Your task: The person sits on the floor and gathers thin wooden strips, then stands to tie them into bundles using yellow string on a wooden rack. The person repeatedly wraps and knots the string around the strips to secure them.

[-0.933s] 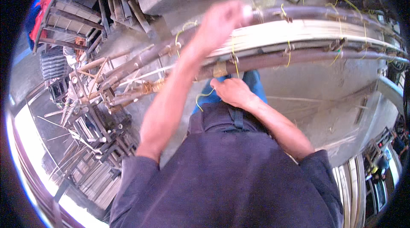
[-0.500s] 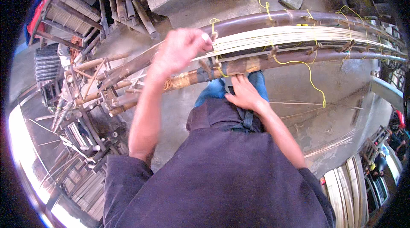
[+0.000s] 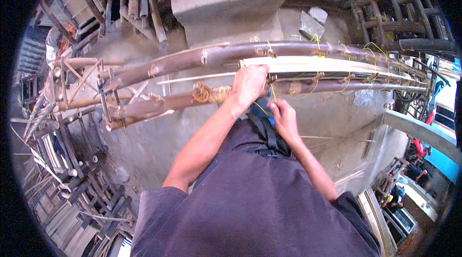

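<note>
While my left hand [image 3: 250, 82] curls at the pale, flat, wood-like strips [image 3: 327, 66], its grip hidden, my right hand [image 3: 284, 118] pinches thin yellow cord [image 3: 274, 94] below; tying seems in hand, next needing even tension.

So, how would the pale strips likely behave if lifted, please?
The pale strips would probably flex springily rather than flop, as they lie in a smooth line along the dark poles. Each is likely light, looking thin. The bundle may splay, being several narrow lengths.
</note>
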A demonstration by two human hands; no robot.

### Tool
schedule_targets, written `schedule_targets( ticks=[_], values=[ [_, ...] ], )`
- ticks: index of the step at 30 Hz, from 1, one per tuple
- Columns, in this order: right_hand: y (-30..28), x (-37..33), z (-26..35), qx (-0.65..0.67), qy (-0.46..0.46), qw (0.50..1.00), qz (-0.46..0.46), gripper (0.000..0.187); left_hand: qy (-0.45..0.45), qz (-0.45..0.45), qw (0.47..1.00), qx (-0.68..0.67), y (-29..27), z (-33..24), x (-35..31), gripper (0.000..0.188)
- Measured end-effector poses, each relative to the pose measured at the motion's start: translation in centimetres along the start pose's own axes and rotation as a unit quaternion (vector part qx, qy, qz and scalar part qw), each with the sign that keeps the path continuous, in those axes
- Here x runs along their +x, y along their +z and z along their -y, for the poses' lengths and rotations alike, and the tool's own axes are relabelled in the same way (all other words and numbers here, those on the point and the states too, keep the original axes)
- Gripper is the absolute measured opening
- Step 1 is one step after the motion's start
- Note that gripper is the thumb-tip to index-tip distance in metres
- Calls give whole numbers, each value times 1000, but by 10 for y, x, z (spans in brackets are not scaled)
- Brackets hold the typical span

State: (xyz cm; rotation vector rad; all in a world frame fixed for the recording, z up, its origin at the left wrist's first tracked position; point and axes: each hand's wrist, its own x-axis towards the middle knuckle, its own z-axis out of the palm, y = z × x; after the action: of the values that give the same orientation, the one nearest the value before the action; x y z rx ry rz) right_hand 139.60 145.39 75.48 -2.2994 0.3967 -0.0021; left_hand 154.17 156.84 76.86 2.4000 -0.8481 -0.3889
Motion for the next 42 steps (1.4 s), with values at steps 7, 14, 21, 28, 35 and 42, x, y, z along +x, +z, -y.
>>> schedule_targets(
  ticks=[7,14,21,28,35,42],
  values=[
    [-87,159,203,-81,-315,941,88,34,-21,-7,999,38,1,-3,-3,23],
    [-55,213,101,-334,-30,923,189,52,-27,13,999,38,-2,-14,1,18],
    [-52,84,86,26,-350,934,63,16,-53,11,998,-15,-5,3,-8,19],
    [58,23,22,84,-108,962,236,12,22,45,929,-366,-55,-17,48,40],
    [-51,-29,-37,705,202,660,-160,56,144,180,966,117,10,73,172,47],
    [-88,-380,-220,394,502,466,-613,44,-24,189,952,240,-26,71,230,58]
  ],
)
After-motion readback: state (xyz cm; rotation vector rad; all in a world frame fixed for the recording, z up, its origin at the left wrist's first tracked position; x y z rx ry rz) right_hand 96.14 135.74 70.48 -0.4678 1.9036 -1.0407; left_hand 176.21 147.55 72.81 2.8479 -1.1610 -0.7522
